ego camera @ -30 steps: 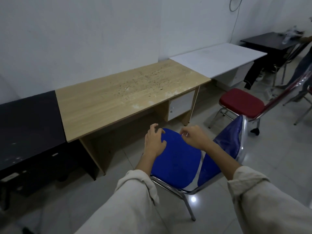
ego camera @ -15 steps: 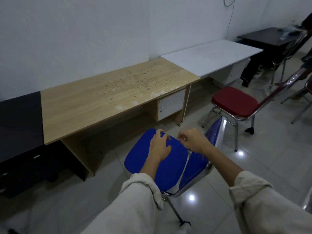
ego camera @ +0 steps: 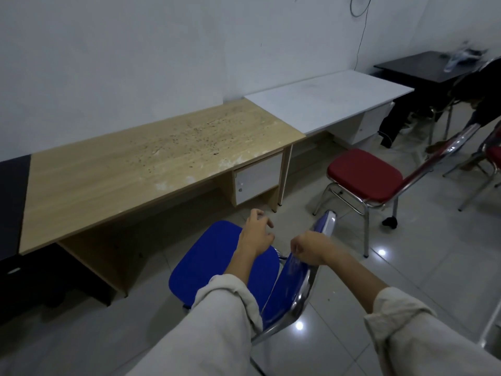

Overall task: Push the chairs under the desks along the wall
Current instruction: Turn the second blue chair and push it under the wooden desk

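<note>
A blue chair with a chrome frame stands on the tiled floor in front of the light wooden desk, its seat pointing at the desk's opening and still outside it. My left hand hovers over the rear of the seat with fingers apart. My right hand is curled on the top edge of the blue backrest. A red chair stands out from the white desk to the right.
A black desk adjoins the wooden one on the left, and another black desk stands at the far right with clutter on it. A dark garment hangs there. A second red chair shows at the right edge.
The blue chair has swung round, so its seat now faces the wooden desk and its backrest is edge-on to me. My hands slid from the seat's middle to its rear and backrest.
</note>
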